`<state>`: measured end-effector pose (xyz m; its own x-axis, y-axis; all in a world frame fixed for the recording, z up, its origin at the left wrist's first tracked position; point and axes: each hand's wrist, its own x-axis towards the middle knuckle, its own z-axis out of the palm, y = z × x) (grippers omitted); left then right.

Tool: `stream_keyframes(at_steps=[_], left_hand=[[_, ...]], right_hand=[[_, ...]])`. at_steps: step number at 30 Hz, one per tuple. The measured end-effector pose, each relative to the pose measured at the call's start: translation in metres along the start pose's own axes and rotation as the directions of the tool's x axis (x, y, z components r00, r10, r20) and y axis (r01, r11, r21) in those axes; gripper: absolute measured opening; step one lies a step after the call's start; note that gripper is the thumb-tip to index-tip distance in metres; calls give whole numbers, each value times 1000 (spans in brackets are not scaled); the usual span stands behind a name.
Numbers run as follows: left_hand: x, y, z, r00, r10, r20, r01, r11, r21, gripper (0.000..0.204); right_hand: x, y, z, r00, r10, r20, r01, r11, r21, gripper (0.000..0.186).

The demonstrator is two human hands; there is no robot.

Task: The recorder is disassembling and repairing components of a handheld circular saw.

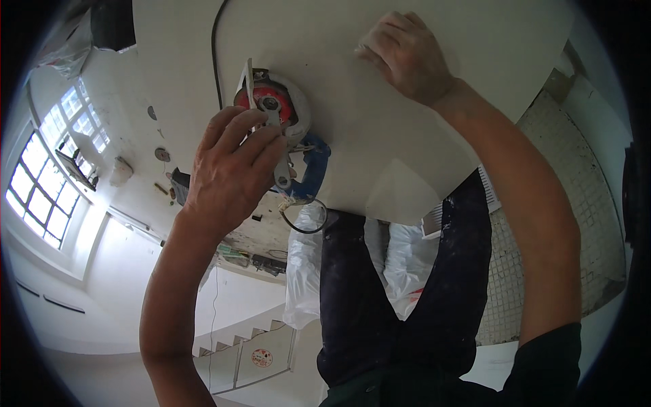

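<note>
A power cutting saw with a blue handle (316, 166) lies on a large pale board, left of centre. Its red disc (285, 102) faces up inside a curved grey guard (300, 102). My left hand (234, 159) is closed round a metal spanner (283, 178), whose far end sits over the middle of the disc. The saw's pale flat base plate (248, 80) stands on edge beside my fingers. Farther right, above the board, my right hand (407, 57) has its fingers curled together. Whatever may be between them is too small to make out.
The pale board (380, 129) spreads in front of my legs. A black cord (215, 54) runs along its left side. White plastic bags (305, 264) lie below the board by my legs. Tools (268, 263) and scraps are scattered on the floor at left. Tiled flooring (549, 251) lies at right.
</note>
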<state>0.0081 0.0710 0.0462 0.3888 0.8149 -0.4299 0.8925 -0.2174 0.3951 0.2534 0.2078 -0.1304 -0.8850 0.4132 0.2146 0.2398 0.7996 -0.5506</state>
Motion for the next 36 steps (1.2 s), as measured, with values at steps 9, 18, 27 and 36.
stream_keyframes(at_steps=[9,18,27,36], left_hand=[[-1,0,-4,1000,-10,16,10,1000,15,49],[-3,-1,-5,1000,-13,28,14,1000,-19,51],[-4,0,-4,998,-42,46,42,999,-13,51],[-3,1,-4,996,-65,53,67,997,-40,48]], right_hand=[[63,-74,21,677,510,531,-697,212,685,23],[73,-71,10,880,236,413,-470,560,682,23],[90,-48,15,928,23,372,-302,634,712,17],[80,-46,18,942,-7,335,-245,668,702,20]])
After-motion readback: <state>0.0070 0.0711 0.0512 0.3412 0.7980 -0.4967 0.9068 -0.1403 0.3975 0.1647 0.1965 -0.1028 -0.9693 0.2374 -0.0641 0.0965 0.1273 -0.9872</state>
